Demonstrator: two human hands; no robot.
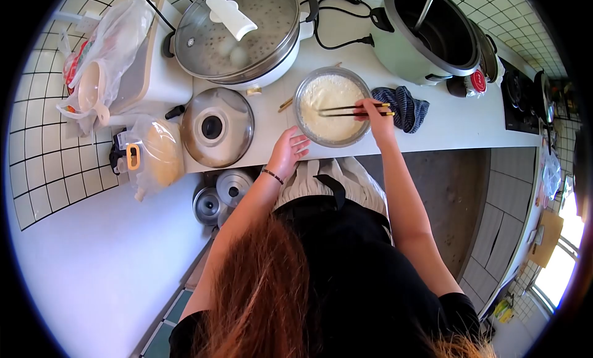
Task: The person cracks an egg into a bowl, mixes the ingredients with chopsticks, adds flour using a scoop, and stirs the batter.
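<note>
A round metal bowl (302, 124) stands near the counter's front edge with pale flour (333, 94) in it. Black chopsticks (341, 115) with gold ends are gripped in my right hand (373, 113), and their tips reach into the flour. My left hand (288, 150) is beside the bowl's lower left, fingers apart and holding nothing; whether its fingertips touch the rim I cannot tell. A dark blue striped cloth (408, 109) lies crumpled just right of my right hand.
An electric steamer (265, 65) with a glass lid, eggs visible inside, stands behind left. A loose glass lid (233, 120) lies left of the bowl. A pale green cooker pot (395, 52) and its cord (340, 46) occupy the back right. Bagged items (164, 151) sit far left.
</note>
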